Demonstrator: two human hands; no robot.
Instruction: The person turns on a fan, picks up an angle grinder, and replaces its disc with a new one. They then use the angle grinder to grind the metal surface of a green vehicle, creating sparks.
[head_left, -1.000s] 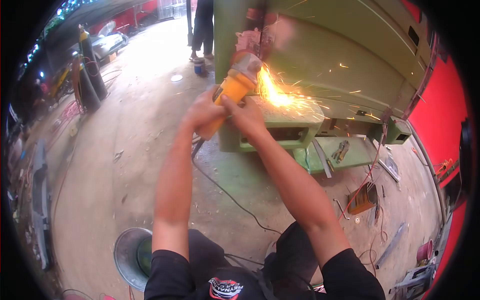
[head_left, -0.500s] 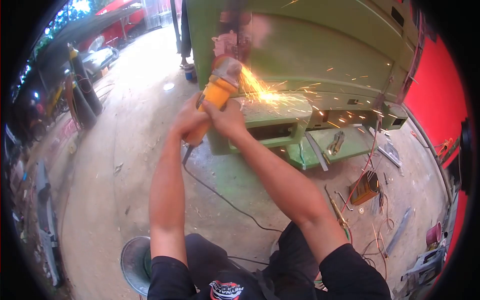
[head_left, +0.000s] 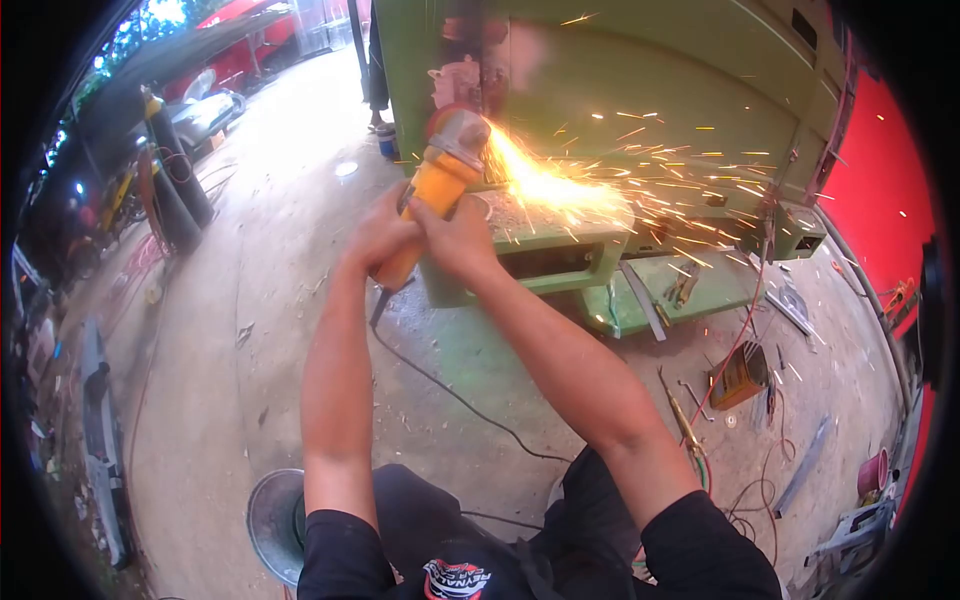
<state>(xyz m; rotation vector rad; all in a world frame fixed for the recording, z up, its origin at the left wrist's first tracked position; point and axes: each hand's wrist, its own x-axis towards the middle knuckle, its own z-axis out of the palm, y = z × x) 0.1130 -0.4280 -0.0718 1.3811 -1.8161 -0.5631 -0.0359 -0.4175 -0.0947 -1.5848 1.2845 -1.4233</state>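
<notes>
A yellow angle grinder [head_left: 437, 182] with a grey metal head is held in both hands, its disc against the edge of a green metal panel [head_left: 620, 90]. Bright orange sparks [head_left: 560, 190] stream to the right from the disc. My left hand [head_left: 383, 232] is wrapped round the grinder's body from the left. On the other side, my right hand [head_left: 460, 235] grips the same body, thumb across it. The power cord [head_left: 440, 385] trails down from the grinder's rear end. Below the sparks is a green step [head_left: 560, 230] with a rectangular opening.
Gas cylinders [head_left: 175, 185] stand at the left. A bucket [head_left: 277, 525] is beside my legs. To the right lie a torch [head_left: 683, 415], a rusty can [head_left: 740, 377], hoses and metal strips. A person's leg [head_left: 378, 80] shows behind the panel's left edge.
The spark stream has grown brighter and longer to the right. The view has shifted slightly, while both hands keep their hold on the grinder.
</notes>
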